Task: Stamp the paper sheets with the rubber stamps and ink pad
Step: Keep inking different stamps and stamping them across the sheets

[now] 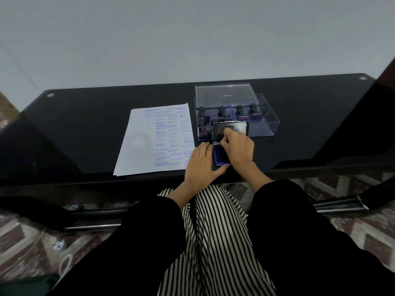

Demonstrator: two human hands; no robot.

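Note:
A blue ink pad (218, 155) lies near the table's front edge with its metal lid (220, 133) standing up. My right hand (238, 147) is over the pad, its fingers curled on the lid's edge. My left hand (201, 165) lies flat beside the pad's left side, thumb along its front. A stack of paper sheets (139, 144) sits to the left, its right half covered in blue stamp prints. Several black-handled rubber stamps (222, 113) stand in a clear plastic box (267, 120) behind the pad.
The clear box's lid (224, 94) stands open at the back. The black glass table (85, 129) runs wide to both sides, against a white wall. A patterned floor lies below, beyond my striped garment.

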